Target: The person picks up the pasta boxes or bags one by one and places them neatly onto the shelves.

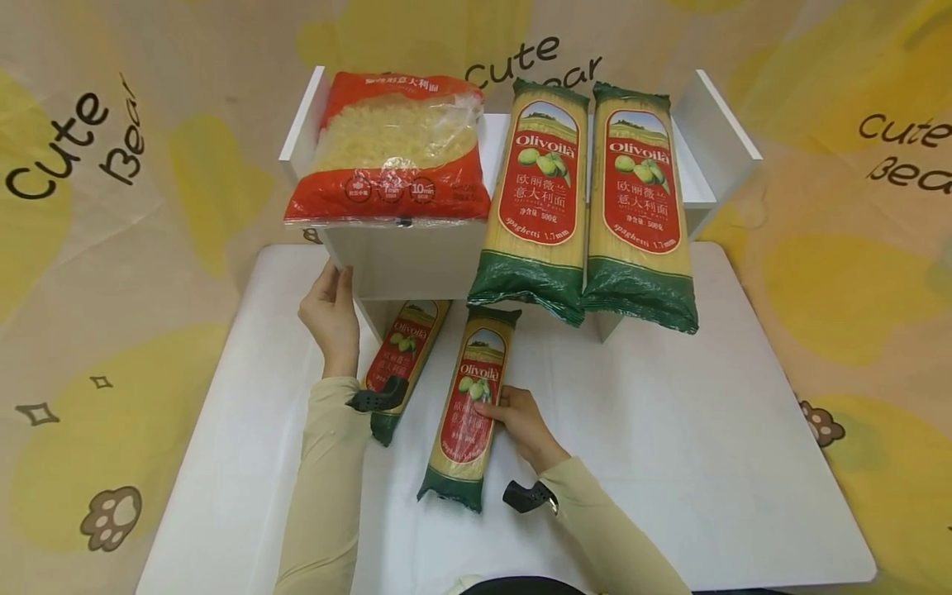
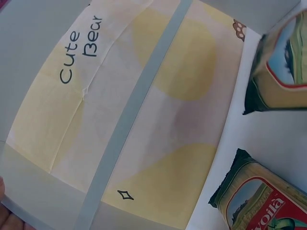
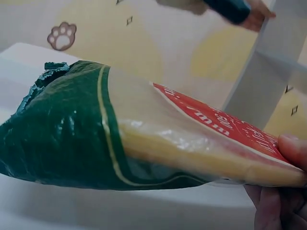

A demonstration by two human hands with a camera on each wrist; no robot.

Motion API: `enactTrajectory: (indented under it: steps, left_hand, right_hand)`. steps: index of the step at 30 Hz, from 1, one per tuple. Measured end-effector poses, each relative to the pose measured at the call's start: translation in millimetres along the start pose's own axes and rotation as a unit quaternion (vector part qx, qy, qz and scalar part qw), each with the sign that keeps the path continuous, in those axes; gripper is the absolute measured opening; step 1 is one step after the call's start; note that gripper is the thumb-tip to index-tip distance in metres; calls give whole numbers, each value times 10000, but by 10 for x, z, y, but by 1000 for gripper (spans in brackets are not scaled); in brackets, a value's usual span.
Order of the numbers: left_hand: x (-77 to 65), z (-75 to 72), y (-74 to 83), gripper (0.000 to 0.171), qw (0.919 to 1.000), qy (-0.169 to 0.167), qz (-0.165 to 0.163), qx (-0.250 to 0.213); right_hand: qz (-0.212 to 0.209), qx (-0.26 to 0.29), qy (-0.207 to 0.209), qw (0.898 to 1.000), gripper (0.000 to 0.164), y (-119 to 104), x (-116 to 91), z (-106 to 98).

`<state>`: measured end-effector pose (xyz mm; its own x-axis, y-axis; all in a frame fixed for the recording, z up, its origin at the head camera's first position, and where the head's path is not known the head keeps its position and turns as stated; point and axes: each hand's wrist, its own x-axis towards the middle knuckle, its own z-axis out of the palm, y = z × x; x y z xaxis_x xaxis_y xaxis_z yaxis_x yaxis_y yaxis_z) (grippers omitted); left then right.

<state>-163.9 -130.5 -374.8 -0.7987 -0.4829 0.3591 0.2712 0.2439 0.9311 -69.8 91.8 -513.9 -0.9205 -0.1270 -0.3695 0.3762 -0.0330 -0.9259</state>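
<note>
My right hand point(image 1: 526, 423) grips a spaghetti pack point(image 1: 468, 405) by its right edge, thumb on the red label and fingers underneath. In the right wrist view the green end of this pack point(image 3: 62, 124) is raised above the white table. My left hand point(image 1: 332, 322) holds the front edge of the white shelf's left side panel point(image 1: 344, 252); part of its fingers point(image 2: 12, 221) shows at the corner of the left wrist view. A second spaghetti pack point(image 1: 405, 355) lies by the lower left of the shelf, partly behind the left wrist's black camera mount.
On the top shelf lie a red bag of short pasta point(image 1: 394, 149) and two more spaghetti packs, left point(image 1: 546, 190) and right point(image 1: 641, 198), their green ends jutting past the front edge. The shelf stands on a white table point(image 1: 669, 463) before a yellow patterned cloth point(image 1: 840, 289).
</note>
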Motion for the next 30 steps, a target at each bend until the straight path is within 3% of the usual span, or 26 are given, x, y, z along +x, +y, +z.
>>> enactTrajectory:
  steps: [14, 21, 30]
  left_hand:
    - [3, 7, 14, 26, 9999, 58, 62, 109]
    - [121, 28, -408, 26, 9997, 175, 149, 61]
    - [117, 31, -398, 26, 9998, 146, 120, -34]
  right_hand:
    - [-266, 346, -464, 9980, 35, -317, -379, 37]
    - [-293, 645, -537, 9960, 34, -469, -529, 59]
    - [-276, 689, -702, 9948, 27, -536, -669, 52]
